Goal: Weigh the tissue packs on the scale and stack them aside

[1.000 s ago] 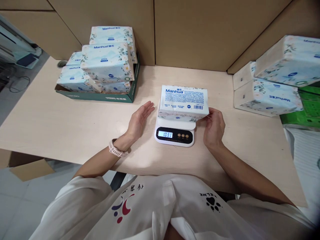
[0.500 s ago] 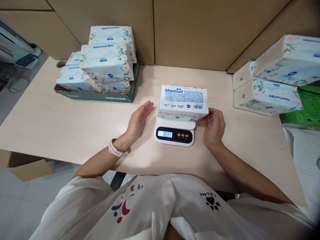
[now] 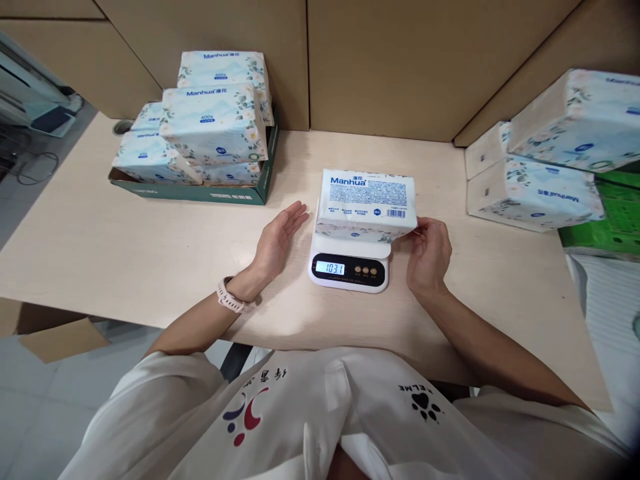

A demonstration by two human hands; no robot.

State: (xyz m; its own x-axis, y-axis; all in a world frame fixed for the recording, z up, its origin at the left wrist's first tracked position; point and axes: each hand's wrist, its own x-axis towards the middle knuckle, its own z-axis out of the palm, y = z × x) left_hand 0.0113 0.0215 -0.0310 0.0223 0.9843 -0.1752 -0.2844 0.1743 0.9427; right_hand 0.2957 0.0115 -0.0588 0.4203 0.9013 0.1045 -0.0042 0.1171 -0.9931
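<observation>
A soft pack of tissues, labelled Manhua, lies with its printed side up on a white kitchen scale. The lit display reads 103.1. To the left of the scale, my left hand rests on its side on the table, open, fingers stretched and apart from the pack. My right hand stands at the pack's right end with loosely bent fingers. Its fingertips are at the pack's lower right corner; whether they touch it I cannot tell. Nothing shows in its palm.
A green cardboard tray at the back left holds several stacked tissue packs. More tissue packs are piled at the right, beside a green package. Brown panels close off the table's back. An open carton sits below the left edge.
</observation>
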